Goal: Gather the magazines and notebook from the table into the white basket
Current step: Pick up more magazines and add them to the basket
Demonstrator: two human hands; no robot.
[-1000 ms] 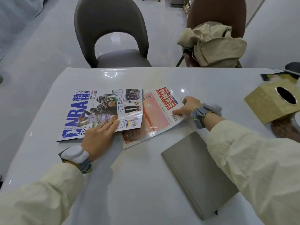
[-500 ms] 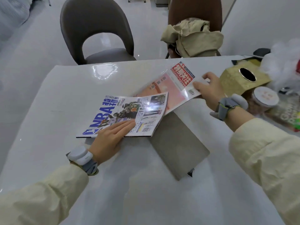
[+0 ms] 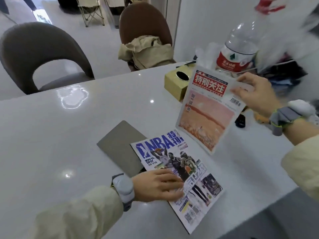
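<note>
The right hand [image 3: 255, 94] pinches the raised 特别关注 magazine [image 3: 207, 121]; the left hand [image 3: 155, 185] presses flat, fingers straight, on the NBA magazine [image 3: 174, 152], which hides part of the notebook [image 3: 119, 144].

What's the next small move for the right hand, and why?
Probably lift the red-titled magazine fully clear of the table. The right hand pinches its top corner and it stands tilted, lower edge down by the NBA magazine. The left hand lies flat on that one, which overlaps the grey notebook. The basket isn't clearly in view.
</note>
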